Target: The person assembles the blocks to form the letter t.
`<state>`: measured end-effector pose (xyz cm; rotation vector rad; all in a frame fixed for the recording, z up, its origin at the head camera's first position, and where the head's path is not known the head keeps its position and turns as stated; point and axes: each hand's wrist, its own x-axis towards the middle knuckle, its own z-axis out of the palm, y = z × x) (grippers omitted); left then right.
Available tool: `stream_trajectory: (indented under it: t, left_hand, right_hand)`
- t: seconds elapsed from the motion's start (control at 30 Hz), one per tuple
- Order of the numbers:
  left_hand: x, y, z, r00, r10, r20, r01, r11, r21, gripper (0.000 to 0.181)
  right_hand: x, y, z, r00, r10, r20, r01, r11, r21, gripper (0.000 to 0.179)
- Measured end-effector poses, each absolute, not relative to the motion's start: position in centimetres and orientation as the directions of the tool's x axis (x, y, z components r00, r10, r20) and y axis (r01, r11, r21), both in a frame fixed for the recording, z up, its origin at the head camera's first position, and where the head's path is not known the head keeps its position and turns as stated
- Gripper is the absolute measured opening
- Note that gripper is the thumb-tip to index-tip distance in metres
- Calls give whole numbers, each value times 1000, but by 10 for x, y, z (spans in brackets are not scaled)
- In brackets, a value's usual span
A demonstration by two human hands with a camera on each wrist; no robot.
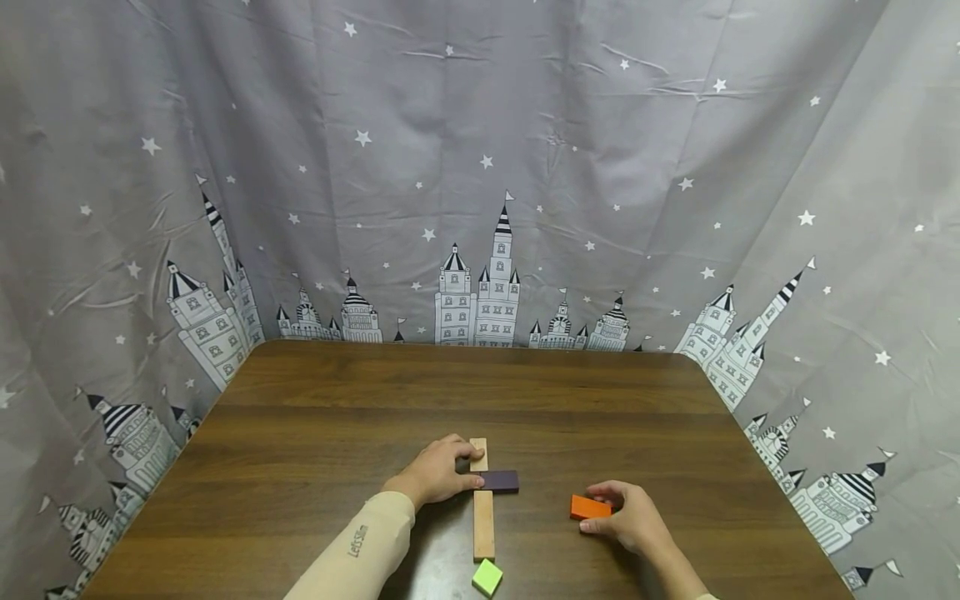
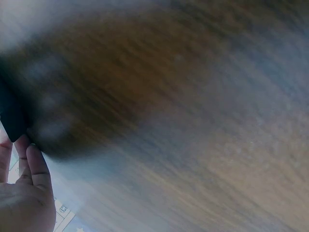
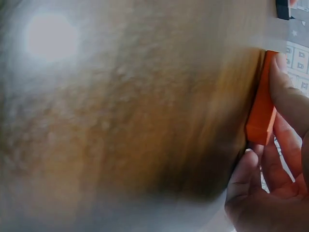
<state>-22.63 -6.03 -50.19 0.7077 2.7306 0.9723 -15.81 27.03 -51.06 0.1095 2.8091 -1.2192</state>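
My left hand (image 1: 437,472) pinches the left end of a dark purple wooden block (image 1: 501,481), thumb on the near side and forefinger on the far side. This block lies crosswise between two plain wooden blocks, the far one (image 1: 478,448) partly behind the fingers and the near one (image 1: 483,527) pointing toward me. In the left wrist view the purple block (image 2: 11,116) looks nearly black at the fingertips. Off to the right, my right hand (image 1: 630,518) holds an orange block (image 1: 587,507) between thumb and fingers. Its long side (image 3: 262,108) shows in the right wrist view.
A lime green block (image 1: 487,577) lies at the near end of the row, close to the plain block. All of this is on a brown wooden table (image 1: 315,433). Behind it hangs a grey curtain (image 1: 390,192) printed with castles and stars.
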Motion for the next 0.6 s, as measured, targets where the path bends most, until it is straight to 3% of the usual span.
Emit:
stream_trajectory:
  t: [0.6]
  left_hand:
    - [-229,-60,-504,-879,476,12,379,686,621,43]
  right_hand:
    - [-151,268,-510,-999,-44,-27,-12,712,-702,41]
